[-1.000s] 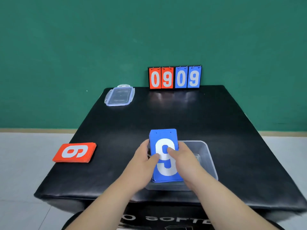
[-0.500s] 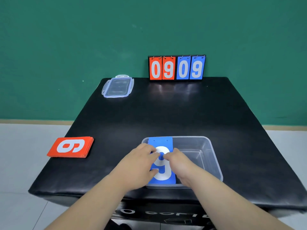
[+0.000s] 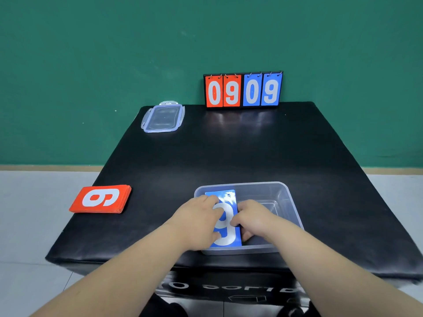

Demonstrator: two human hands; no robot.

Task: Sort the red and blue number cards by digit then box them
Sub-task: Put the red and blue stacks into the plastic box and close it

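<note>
The blue card stack (image 3: 225,225) has gone down into the clear box (image 3: 258,184). A second ago it was held above the box's near left rim. Both hands have sunk with it and now reach inside the walls.

The red card stack (image 3: 100,199) lies flat at the left edge of the table (image 3: 229,152), near the near left corner. Its top card shows a white 9 turned sideways, and it sits well apart from the box. At the far left corner lies the clear lid (image 3: 163,118), flat on the black top.

The box stands at the near edge, about the middle. The blue stack fills its left part, long side running away from the person, with a white 9 on the top card. The left hand (image 3: 196,221) holds the stack's left long edge, thumb lying on the face. The right hand (image 3: 256,219) holds the right long edge, thumb on the digit and fingers curled down beside the cards. Whether the stack already rests on the box floor cannot be told. The right part of the box shows only its clear bottom.

At the far edge, right of the lid, a flip scoreboard (image 3: 243,89) stands upright against the green wall (image 3: 91,65). It reads 0 9 in red, then 0 9 in blue.
</note>
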